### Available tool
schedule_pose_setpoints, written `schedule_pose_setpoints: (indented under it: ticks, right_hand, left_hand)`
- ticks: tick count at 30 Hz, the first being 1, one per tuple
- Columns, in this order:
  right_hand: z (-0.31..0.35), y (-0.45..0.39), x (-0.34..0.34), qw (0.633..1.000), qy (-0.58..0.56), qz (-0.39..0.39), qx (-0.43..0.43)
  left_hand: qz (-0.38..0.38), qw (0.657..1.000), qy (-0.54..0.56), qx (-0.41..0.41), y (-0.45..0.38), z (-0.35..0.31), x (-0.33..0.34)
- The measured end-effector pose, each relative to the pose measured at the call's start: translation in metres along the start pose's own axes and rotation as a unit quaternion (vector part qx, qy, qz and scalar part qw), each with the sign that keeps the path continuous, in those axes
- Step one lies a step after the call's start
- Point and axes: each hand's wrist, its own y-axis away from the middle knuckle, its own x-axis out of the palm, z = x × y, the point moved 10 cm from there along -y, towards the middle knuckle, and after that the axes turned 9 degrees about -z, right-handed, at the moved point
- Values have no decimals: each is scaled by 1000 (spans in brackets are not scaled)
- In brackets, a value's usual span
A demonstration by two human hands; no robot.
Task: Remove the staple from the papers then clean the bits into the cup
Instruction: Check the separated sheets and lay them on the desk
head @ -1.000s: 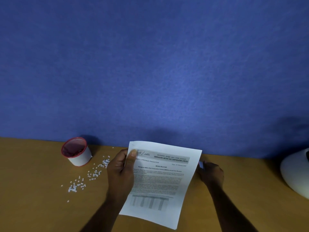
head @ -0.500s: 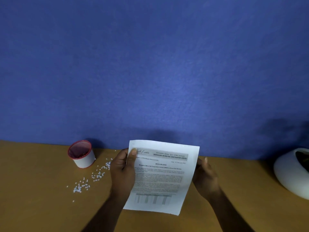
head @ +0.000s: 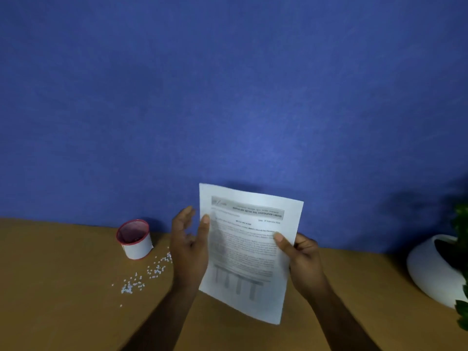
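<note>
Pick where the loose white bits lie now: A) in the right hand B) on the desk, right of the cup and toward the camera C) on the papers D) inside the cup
B: the bits are scattered on the desk beside the cup, outside it, left of the left hand.

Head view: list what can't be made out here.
- Staple on the papers: too small and blurred to find.
- Body text of the papers: motion-blurred.
- Contents of the cup: dark inside, unclear.
- Plant pot: cut off by the right edge.
- Right hand fingers: hidden behind the papers.
</note>
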Motion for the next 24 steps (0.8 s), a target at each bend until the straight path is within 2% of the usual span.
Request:
schedule_pose_setpoints:
  ticks: [4,7,9,13,16,18,22,24]
  right_hand:
    - [17,6,10,1000,-6,-26,-13]
    - [28,17,28,999,-21,-15,-25]
    - [38,29,45,998,-48,-1,-31]
    - [40,47,67,996,-88,1,-11]
    - [40,55,74,998,-45,16,-36]
    - [38,61,76,997,-62,14,-35]
    - [41,62,74,997,-57,23,-42]
    - [44,55,63,998,-35,8,-55]
  left_hand:
    - [40,995,-67,61,30,-14,9]
    - [135,986,-51,85,60,-30,33]
    - [193,978,-39,71,76,-34,47]
    - [250,965,77,-1,87,-34,55]
    - [242,961,131,-22,85,-42,51]
    - [217,962,157,-56,79,-41,45]
    - [197,975,94,-48,61,-32,30]
    - [190,975,87,-71,50,-24,23]
